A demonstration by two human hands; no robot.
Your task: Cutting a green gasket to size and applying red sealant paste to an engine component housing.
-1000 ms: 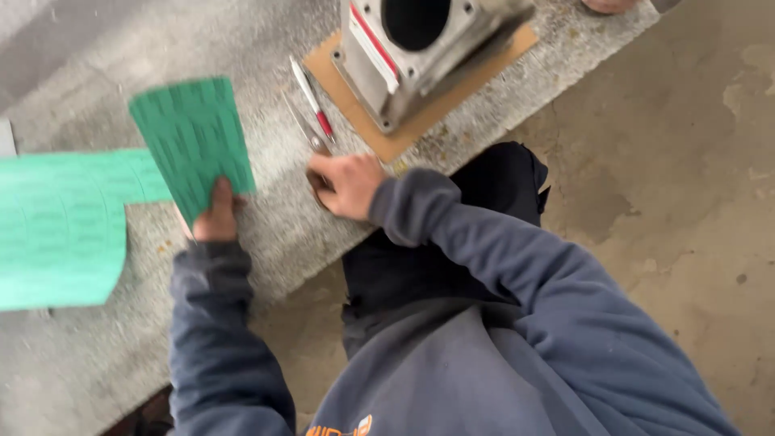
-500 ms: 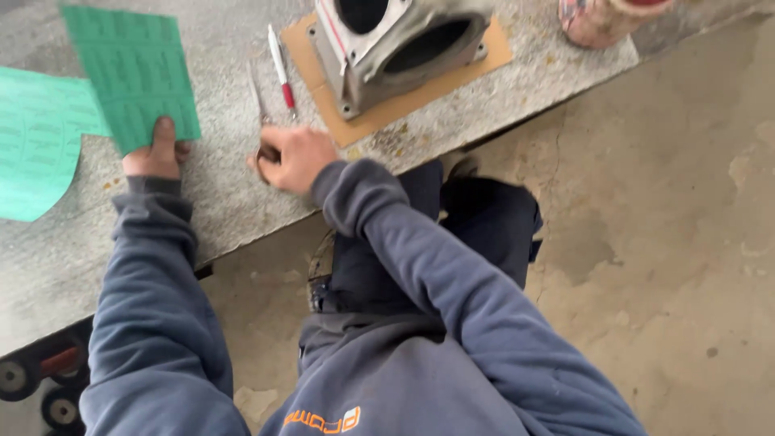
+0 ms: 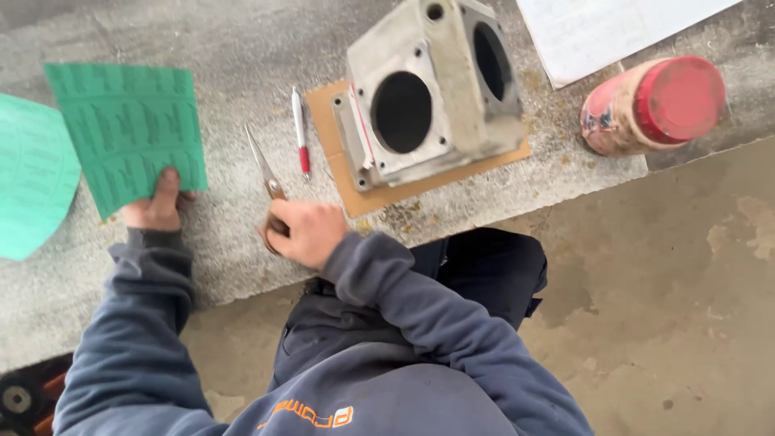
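Grey speckled stone makes the bench top [image 3: 242,32], with stained concrete floor [image 3: 686,323] below its edge. The left hand [image 3: 157,206] presses a green sheet [image 3: 125,129] flat, thumb on top and the other fingers tucked under its near edge. The right hand [image 3: 303,232] is curled around the handles of scissors [image 3: 266,173], whose blades point away from the knuckles, nearly shut. Just beyond those fingers lies a red and white pen [image 3: 300,133]; beside it a cast metal housing [image 3: 428,89] sits on brown cardboard [image 3: 420,182]. Farther right stand a red-lidded jar [image 3: 654,105] and white paper [image 3: 605,28]. A second green piece [image 3: 32,178] lies left of the left hand.
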